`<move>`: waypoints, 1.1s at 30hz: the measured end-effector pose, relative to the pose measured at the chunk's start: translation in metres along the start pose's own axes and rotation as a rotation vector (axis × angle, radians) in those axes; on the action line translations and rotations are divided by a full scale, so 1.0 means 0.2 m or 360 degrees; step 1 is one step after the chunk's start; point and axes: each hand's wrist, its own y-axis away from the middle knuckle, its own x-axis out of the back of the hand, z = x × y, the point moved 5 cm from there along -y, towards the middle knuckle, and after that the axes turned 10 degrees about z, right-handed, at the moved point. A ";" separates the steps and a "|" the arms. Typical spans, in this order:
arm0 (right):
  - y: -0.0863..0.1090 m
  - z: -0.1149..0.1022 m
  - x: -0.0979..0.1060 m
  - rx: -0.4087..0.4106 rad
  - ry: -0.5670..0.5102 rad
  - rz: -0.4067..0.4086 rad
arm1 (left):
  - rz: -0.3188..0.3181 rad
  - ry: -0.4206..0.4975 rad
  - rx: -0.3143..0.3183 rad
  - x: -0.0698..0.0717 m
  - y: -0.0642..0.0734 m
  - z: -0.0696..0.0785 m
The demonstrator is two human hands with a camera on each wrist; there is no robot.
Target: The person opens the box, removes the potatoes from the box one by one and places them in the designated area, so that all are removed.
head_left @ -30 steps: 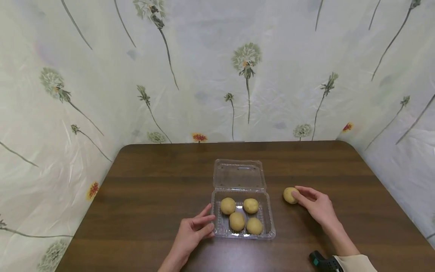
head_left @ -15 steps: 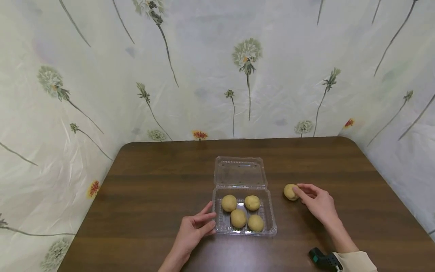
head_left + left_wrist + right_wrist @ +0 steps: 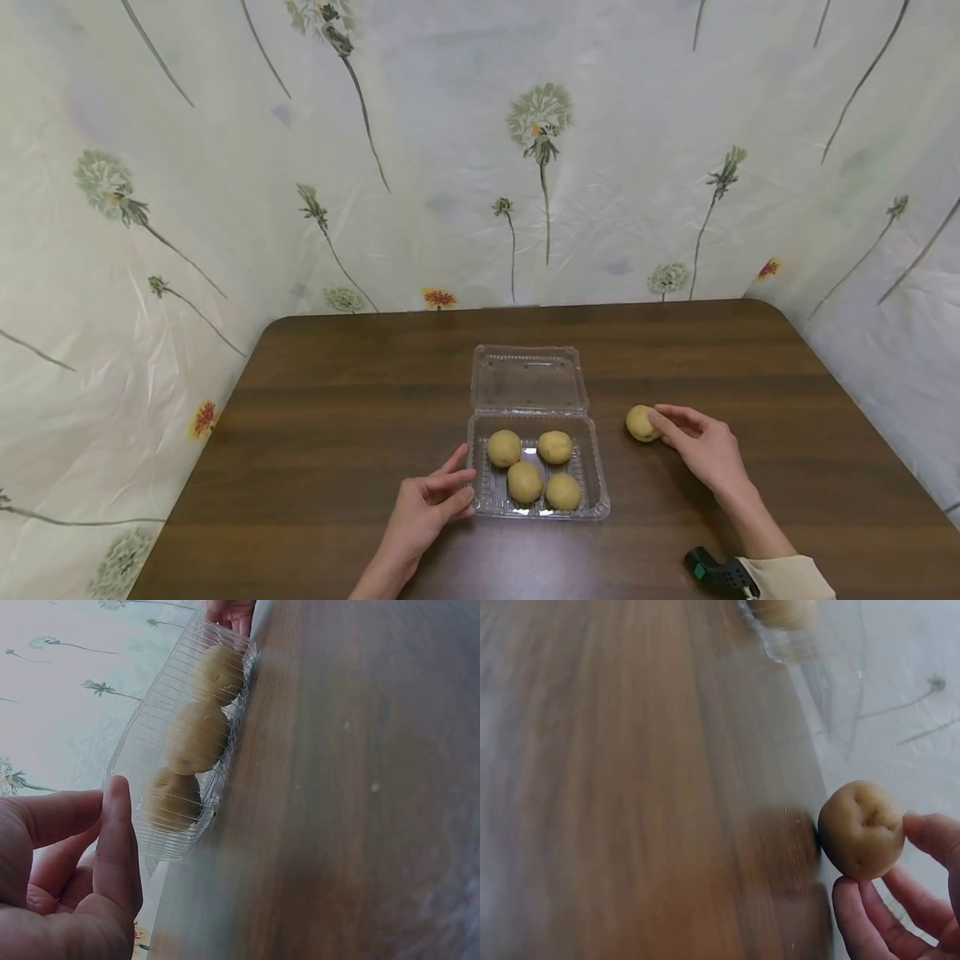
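Note:
A clear plastic clamshell container (image 3: pixel 600 500) lies on the table with its lid folded back. Inside its base are several potatoes (image 3: pixel 525 482), which also show through the ribbed wall in the left wrist view. My left hand (image 3: pixel 427 504) is at the container's left side; thumb and fingertips come together on its rim in the left wrist view. To the right of the container, my right hand (image 3: pixel 705 450) holds another potato (image 3: pixel 861 830) between thumb and fingers. That potato is at the tabletop, apart from the container.
The dark wooden table (image 3: pixel 360 375) has rounded back corners. A pale flower-patterned sheet (image 3: pixel 450 150) hangs behind it and at both sides. A black device (image 3: pixel 720 573) is strapped on the right wrist beside a cream sleeve (image 3: pixel 787 577).
Both hands keep their places, the right one still with the potato. The whole head view has shifted slightly; the container and its potatoes stay put on the table.

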 end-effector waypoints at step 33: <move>0.01 0.02 0.03 0.0038 -0.0125 -0.0083 | -0.0006 -0.0020 -0.0012 0.00 0.00 0.01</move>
